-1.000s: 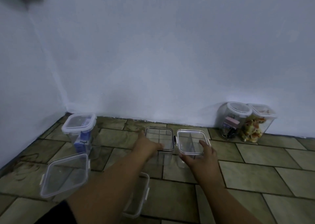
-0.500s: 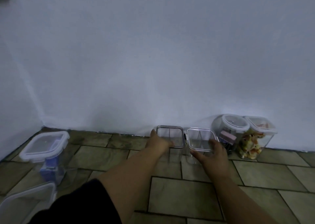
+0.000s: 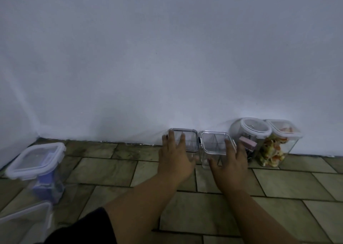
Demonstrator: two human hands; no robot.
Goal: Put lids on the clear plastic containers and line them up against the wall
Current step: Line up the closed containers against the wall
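Two clear lidded containers stand side by side at the foot of the wall. My left hand (image 3: 175, 157) rests with straight, spread fingers on the near side and top of the dark-rimmed container (image 3: 190, 140). My right hand (image 3: 231, 163) presses the same way on the clear-rimmed container (image 3: 213, 141), fingers over its right edge. To their right, against the wall, stand a round-lidded container (image 3: 255, 131) and a square-lidded container (image 3: 283, 132) with orange contents. A white-rimmed lidded container (image 3: 35, 158) with purple contents stands away from the wall at the left.
Another clear plastic box (image 3: 24, 223) shows partly at the bottom left corner. The floor (image 3: 289, 184) is brown tile, and the white wall (image 3: 167, 67) meets a side wall at the far left.
Both hands have moved the two middle containers forward across the tiles until they sit at the wall, close to the round-lidded one. The view has shifted to the right.
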